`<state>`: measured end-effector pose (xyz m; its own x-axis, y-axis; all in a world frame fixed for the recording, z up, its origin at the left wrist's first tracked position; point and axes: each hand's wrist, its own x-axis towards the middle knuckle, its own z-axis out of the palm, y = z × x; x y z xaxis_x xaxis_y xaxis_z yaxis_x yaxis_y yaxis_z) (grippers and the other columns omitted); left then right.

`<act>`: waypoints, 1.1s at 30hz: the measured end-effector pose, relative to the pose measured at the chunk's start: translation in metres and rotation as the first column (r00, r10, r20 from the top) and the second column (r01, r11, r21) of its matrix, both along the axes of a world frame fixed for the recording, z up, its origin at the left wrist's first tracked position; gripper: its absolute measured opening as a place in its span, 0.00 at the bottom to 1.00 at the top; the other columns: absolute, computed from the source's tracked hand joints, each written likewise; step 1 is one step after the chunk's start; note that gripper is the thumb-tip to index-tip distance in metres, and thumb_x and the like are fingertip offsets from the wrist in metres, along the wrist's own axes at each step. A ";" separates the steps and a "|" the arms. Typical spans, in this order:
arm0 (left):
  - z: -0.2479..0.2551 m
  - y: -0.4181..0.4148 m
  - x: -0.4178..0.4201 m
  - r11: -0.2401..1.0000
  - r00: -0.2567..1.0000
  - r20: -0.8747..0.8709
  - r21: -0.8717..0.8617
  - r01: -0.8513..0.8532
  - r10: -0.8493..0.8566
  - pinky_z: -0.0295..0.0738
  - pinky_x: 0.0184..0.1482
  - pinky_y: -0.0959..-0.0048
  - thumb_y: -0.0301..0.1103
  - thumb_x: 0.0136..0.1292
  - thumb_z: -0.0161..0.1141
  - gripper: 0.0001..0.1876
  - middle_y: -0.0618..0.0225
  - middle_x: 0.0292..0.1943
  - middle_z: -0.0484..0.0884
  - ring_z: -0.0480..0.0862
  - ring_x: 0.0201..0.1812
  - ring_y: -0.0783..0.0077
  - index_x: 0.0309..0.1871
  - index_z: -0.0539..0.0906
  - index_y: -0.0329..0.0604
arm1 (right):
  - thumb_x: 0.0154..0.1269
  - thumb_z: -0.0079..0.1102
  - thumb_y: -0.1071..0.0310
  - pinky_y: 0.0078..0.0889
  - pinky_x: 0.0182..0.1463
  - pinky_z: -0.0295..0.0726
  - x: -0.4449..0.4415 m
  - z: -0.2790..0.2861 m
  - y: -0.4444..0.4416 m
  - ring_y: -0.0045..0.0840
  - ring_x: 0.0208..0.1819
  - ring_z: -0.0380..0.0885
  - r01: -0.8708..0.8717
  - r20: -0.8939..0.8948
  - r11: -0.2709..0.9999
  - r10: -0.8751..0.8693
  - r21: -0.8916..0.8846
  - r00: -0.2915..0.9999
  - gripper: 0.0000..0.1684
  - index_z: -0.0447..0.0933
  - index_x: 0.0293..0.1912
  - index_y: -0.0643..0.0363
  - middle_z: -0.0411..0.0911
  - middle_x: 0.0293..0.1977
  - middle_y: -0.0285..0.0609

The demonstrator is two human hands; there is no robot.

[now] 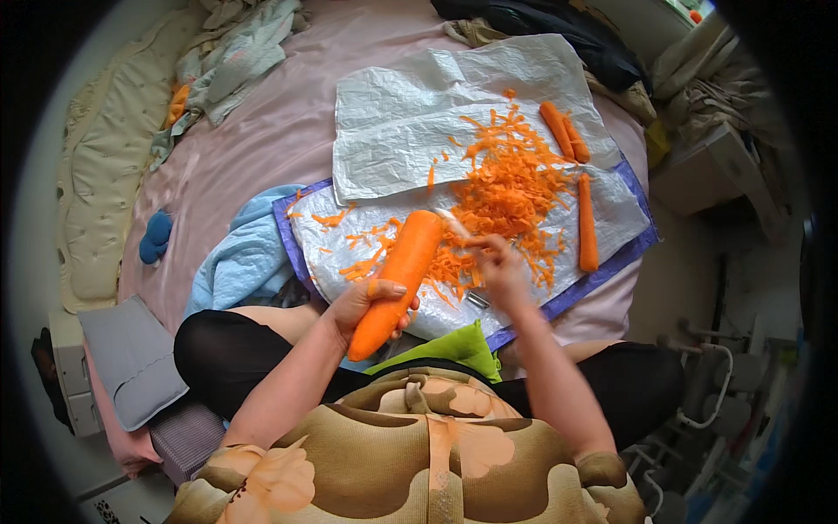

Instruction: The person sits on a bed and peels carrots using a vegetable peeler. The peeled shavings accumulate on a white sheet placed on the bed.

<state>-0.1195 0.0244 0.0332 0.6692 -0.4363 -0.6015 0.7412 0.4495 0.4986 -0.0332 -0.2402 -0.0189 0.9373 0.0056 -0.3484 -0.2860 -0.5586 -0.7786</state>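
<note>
My left hand (376,304) grips a large, smooth orange carrot (399,281) by its lower half, tapered end towards me. Beside its thick upper end, my blurred right hand (501,268) holds a small white-handled tool (452,223), probably a peeler; its working end is not clear. A heap of orange carrot peelings (507,190) lies past my hands on white woven plastic sheets (393,131) with a purple border. Three slimmer carrots (588,226) lie at the right of the heap. A small metal object (478,300) rests on the sheet below my right hand.
The sheets lie on a bed with a pink cover (294,118). A light blue cloth (242,242) and a dark blue soft object (156,237) are at the left, a grey pillow (141,360) nearer. A green cushion (452,354) is against my lap. Dark clothing (563,39) lies at the far right.
</note>
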 end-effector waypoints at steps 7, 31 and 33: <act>-0.001 -0.003 0.002 0.982 0.983 0.012 0.035 -0.186 0.185 0.87 0.31 0.67 0.35 0.63 0.58 0.28 0.54 0.48 0.78 0.84 0.43 0.65 0.64 0.64 0.38 | 0.70 0.56 0.68 0.21 0.27 0.66 -0.041 0.018 0.047 0.11 0.25 0.67 -0.202 0.154 0.931 0.161 0.303 0.975 0.06 0.80 0.43 0.56 0.76 0.25 0.30; 0.000 -0.001 0.012 0.973 0.991 0.132 0.223 -0.057 0.028 0.82 0.31 0.71 0.36 0.57 0.62 0.25 0.59 0.38 0.79 0.84 0.35 0.67 0.57 0.70 0.38 | 0.70 0.54 0.71 0.21 0.30 0.70 -0.023 0.013 0.040 0.13 0.27 0.72 -0.239 0.301 0.835 0.093 0.495 0.949 0.07 0.81 0.44 0.57 0.76 0.24 0.35; 0.002 -0.003 0.009 0.976 0.986 0.164 0.217 -0.027 -0.009 0.79 0.31 0.74 0.36 0.56 0.62 0.27 0.59 0.36 0.79 0.83 0.32 0.68 0.58 0.69 0.38 | 0.69 0.56 0.74 0.21 0.31 0.71 -0.038 0.025 0.048 0.13 0.29 0.71 -0.269 0.199 0.873 0.202 0.408 0.959 0.06 0.80 0.43 0.60 0.76 0.28 0.33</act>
<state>-0.1108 0.0210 0.0355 0.7692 -0.3004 -0.5639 0.6384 0.3234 0.6985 -0.0716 -0.1918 0.0063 0.9291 0.3493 -0.1217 -0.0533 -0.1992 -0.9785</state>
